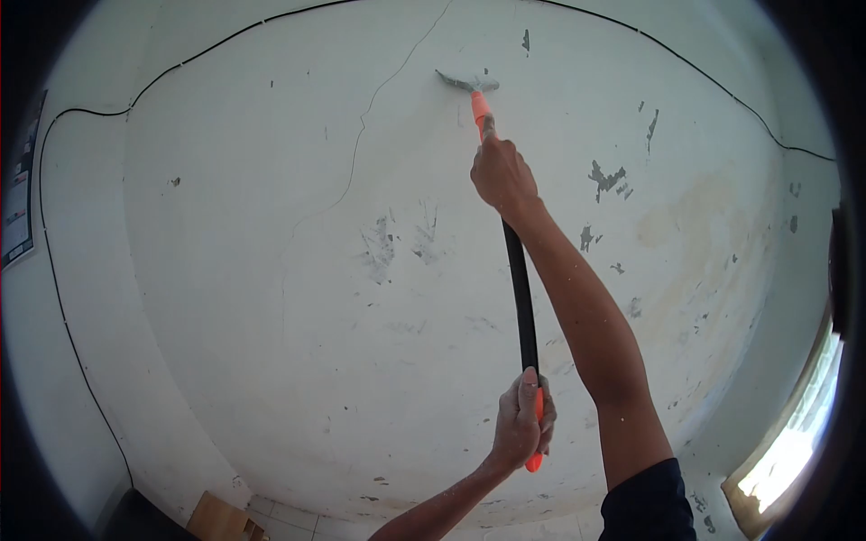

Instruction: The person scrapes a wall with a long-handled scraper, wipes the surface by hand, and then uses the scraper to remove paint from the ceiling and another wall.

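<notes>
A long-handled scraper (520, 298) with a black shaft and orange ends runs up the middle of the view. Its grey blade (469, 84) is against the white wall (244, 180), near a thin crack. Around the upper orange part, close below the blade, my right hand (503, 171) is wrapped, one finger lying along the handle. Lower down, my left hand (525, 419) grips the bottom orange end, its skin dusted with white powder. Grey chipped patches (608, 180) mark the wall to the right of the tool.
A black cable (68, 320) runs along the wall's top and down its left side. At the lower left are a wooden object (216, 519) and a dark object (140, 518). A bright window (794, 442) is at the lower right, a poster (20, 203) at the left edge.
</notes>
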Demonstrator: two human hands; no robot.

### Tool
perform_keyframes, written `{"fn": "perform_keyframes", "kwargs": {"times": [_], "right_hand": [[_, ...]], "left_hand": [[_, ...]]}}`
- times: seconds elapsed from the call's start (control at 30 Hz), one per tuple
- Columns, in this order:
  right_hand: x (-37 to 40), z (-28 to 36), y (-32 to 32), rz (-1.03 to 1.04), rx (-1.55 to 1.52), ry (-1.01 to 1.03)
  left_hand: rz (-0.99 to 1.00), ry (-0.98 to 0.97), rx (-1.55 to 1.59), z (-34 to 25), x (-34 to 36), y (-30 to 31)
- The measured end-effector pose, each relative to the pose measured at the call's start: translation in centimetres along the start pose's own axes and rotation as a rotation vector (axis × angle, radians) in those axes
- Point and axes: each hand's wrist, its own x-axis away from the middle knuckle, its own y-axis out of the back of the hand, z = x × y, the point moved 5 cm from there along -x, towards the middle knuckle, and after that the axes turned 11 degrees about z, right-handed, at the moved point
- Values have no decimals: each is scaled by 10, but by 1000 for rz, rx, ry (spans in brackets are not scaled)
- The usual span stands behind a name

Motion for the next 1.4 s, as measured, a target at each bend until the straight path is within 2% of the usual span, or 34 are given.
{"fn": "perform_keyframes", "kwargs": {"times": [0.17,0.3,0.4,0.57,0.7,0.73,0.77,0.87,1.0,1.17,1.27,1.33,1.4], "right_hand": [[-15,1,-8,11,-30,-33],[-74,17,21,-130,-35,21],[-97,29,30,-161,-1,63],[-92,36,24,-92,-58,27],[-49,49,-11,-90,-20,13],[-36,53,-17,1,-12,-7],[-30,57,-18,4,-11,-10],[-31,60,-23,44,-79,-40],[-62,68,-12,-8,-18,21],[-49,75,-17,-47,-58,-1],[-33,77,-22,0,-95,-46],[-37,78,-24,70,-94,-71],[-56,79,-17,5,-100,-33]], "left_hand": [[-22,-37,-87,9,-22,33],[1,-79,-121,-60,-53,39],[13,-98,-147,-82,-67,49],[8,-91,-116,-85,-53,55],[-12,-83,-125,-59,-8,62],[-47,-51,-120,-48,3,64],[-81,-23,-118,-42,11,68],[-70,-38,-113,-51,11,75],[-46,-80,-122,-80,-4,74],[-50,-68,-143,-74,7,85],[-62,-45,-163,-61,17,90],[-72,-46,-183,-66,18,91],[-48,-23,-145,-79,7,87]]}}
